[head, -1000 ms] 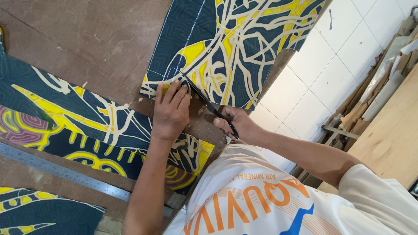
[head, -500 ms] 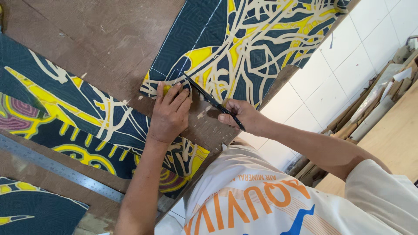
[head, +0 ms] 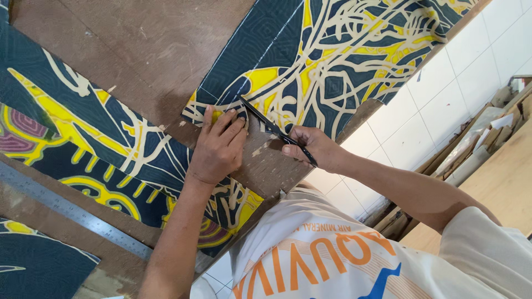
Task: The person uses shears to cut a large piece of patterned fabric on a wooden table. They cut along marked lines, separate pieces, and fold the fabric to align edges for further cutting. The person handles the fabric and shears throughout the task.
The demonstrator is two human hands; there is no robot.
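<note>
Bright, even daylight; soft shadows under forearms; sharp focus; slight blur at far right edge.

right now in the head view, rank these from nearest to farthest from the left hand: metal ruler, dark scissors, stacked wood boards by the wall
1. dark scissors: just beside the left hand, blade tip by its fingertips, gripped by the right hand on the patterned fabric.
2. metal ruler: lower left on the brown table, past the forearm.
3. stacked wood boards: far right, off the table on the floor.

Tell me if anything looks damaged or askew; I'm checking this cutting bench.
Only the brown wooden tabletop looks worn: scuffed and stained, with pale chips near the black scissors. The patterned blue-and-yellow fabric lies flat.
</note>
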